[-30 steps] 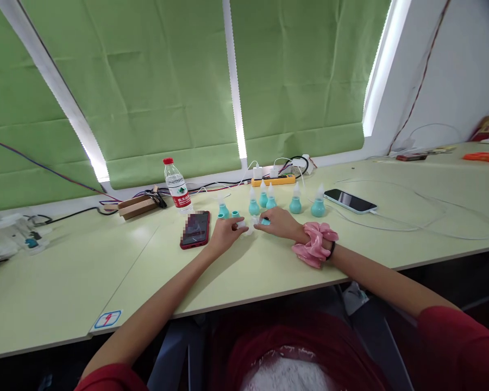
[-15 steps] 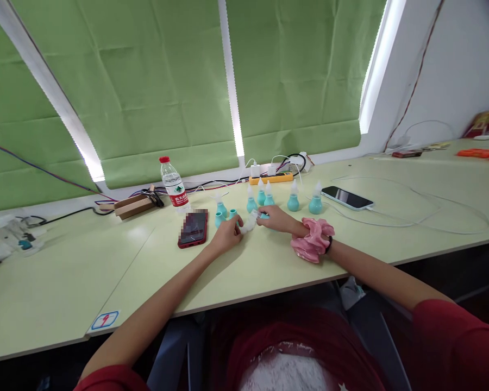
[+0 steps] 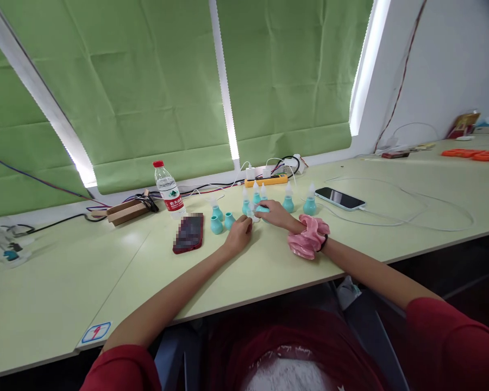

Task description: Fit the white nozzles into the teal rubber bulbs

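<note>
My right hand (image 3: 274,213) is closed round a teal squeeze bulb (image 3: 262,209), which lies tilted with its end pointing left. Clear plastic parts (image 3: 253,216) show between the two hands, partly hidden by fingers. Close to them, my left hand (image 3: 240,233) rests low over the table with its fingers curled in; whatever it pinches is hidden. Two open teal bulbs without tips, one of them this bulb (image 3: 216,225), stand just left of it. Behind the hands, several teal bulbs with clear pointed tips stand upright, among them this tipped bulb (image 3: 288,203).
A red-cased phone (image 3: 188,233) and a water bottle (image 3: 169,190) are at the left, near a cardboard tray (image 3: 126,212) and cables. An orange power strip (image 3: 266,180) lies at the back. On the right, another phone (image 3: 340,199) is plugged into a white cable.
My left hand has moved right, away from the open bulbs and up to the right hand. My right hand keeps its hold on the bulb. The camera view has shifted slightly.
</note>
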`<action>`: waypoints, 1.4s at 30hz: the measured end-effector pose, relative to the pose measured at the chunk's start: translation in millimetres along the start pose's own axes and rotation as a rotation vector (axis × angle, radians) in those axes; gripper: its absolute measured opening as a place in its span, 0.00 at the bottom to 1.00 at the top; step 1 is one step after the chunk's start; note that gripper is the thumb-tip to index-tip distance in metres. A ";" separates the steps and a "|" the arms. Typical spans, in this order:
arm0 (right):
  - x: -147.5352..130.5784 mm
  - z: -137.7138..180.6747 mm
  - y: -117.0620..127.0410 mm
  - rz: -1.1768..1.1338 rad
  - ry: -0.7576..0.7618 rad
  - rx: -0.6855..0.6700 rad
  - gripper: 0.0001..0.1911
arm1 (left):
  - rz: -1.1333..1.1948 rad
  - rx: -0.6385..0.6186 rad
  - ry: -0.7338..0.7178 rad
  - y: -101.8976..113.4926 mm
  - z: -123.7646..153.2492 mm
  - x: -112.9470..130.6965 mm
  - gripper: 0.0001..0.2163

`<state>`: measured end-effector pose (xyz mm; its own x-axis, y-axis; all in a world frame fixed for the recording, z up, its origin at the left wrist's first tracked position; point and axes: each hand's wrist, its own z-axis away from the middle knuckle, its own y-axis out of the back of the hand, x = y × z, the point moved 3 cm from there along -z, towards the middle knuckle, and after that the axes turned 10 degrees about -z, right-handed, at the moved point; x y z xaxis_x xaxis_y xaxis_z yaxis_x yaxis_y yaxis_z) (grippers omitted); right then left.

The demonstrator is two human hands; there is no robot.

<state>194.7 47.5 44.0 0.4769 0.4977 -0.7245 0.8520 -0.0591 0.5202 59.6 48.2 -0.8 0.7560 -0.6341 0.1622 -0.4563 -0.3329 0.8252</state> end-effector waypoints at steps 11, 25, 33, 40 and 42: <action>3.8 2.9 -7.5 -0.097 -0.002 0.000 0.08 | -0.035 -0.062 -0.014 15.9 8.9 13.8 0.09; 5.5 10.6 -23.2 -0.243 0.012 -0.080 0.09 | 0.398 0.048 0.225 28.4 21.1 12.4 0.04; -0.9 20.5 -42.5 -0.590 0.006 -0.226 0.06 | 0.817 0.109 0.411 33.1 33.1 -0.2 0.14; 5.3 18.4 -41.5 -0.618 -0.082 -0.175 0.06 | 0.686 0.074 0.342 32.0 30.0 -2.3 0.14; 5.1 19.6 -42.5 -0.600 -0.070 -0.156 0.07 | 0.543 0.136 0.338 35.1 31.9 -3.1 0.14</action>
<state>165.2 35.6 9.4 -0.0579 0.3470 -0.9361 0.9368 0.3430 0.0692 26.2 16.2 10.4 0.4973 -0.4897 0.7161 -0.8533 -0.1271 0.5057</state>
